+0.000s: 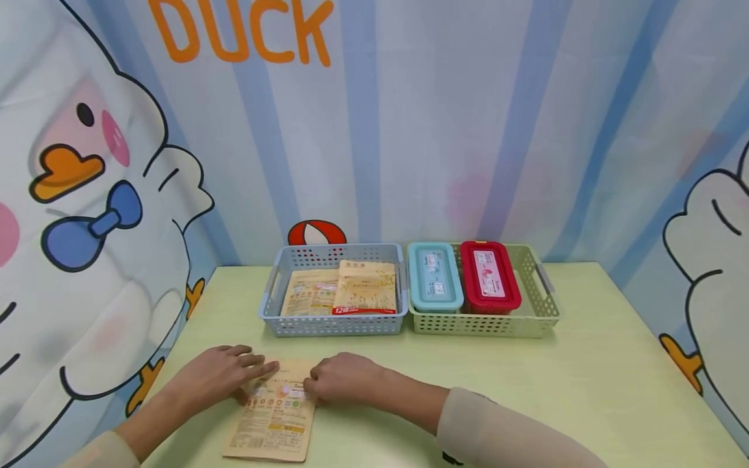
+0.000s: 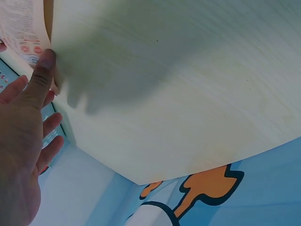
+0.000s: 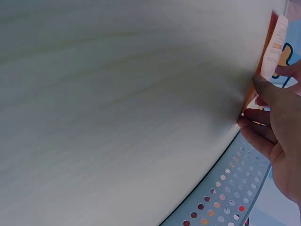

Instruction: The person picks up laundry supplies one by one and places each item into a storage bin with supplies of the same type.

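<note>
A flat tan packet with printed text and a row of small round icons lies on the table in front of me. My left hand is at its upper left corner. The left thumb meets the packet's side edge, and the index finger reaches over the printed face. On the opposite side, my right hand pinches the upper right edge, its fingers curled. In the right wrist view, the right thumb lies against that edge of the packet.
Behind the packet stands a blue perforated basket with two similar tan packets inside. Beside it, a green basket holds a teal-lidded box and a red-lidded box. A duck-printed curtain hangs behind the table.
</note>
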Tool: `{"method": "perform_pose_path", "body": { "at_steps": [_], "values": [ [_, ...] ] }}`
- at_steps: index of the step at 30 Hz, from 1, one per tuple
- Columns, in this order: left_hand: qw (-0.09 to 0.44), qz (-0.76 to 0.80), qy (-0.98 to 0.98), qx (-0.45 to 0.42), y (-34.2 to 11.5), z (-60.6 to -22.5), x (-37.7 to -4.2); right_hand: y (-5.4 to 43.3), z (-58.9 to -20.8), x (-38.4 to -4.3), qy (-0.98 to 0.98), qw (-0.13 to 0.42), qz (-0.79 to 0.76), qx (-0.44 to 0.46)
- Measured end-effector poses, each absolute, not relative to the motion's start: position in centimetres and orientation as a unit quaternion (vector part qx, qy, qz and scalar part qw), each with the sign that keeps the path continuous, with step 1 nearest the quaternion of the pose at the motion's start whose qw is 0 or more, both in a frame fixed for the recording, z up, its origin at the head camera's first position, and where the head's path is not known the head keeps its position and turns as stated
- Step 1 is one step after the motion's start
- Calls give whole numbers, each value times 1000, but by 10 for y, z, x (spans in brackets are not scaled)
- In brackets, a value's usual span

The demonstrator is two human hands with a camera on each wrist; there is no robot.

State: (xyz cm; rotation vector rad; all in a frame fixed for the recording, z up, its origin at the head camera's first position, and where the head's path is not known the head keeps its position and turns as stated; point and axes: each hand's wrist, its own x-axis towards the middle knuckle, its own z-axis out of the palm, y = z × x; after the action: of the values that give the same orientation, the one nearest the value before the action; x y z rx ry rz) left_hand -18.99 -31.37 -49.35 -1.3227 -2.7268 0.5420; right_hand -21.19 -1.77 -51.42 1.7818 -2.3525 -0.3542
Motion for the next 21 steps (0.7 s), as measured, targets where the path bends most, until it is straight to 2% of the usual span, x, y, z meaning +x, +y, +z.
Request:
{"method": "perform_pose_path", "body": {
  "at_steps": [4,16,19,21],
  "values": [
    [28,145,-892,-427,-319,-496,-192,-12,-522,-211,-774,121,-121,610],
    [2,79,-914,-398,-325,-501,-185,-10,-526,-210,-771,171,-134,598],
    [-2,69,-920,-387,-326,-501,-181,-11,-525,-211,-770,174,-136,598],
    [-8,58,-924,-379,-326,-502,-178,-11,-524,-213,-777,156,-126,596]
  ]
}}
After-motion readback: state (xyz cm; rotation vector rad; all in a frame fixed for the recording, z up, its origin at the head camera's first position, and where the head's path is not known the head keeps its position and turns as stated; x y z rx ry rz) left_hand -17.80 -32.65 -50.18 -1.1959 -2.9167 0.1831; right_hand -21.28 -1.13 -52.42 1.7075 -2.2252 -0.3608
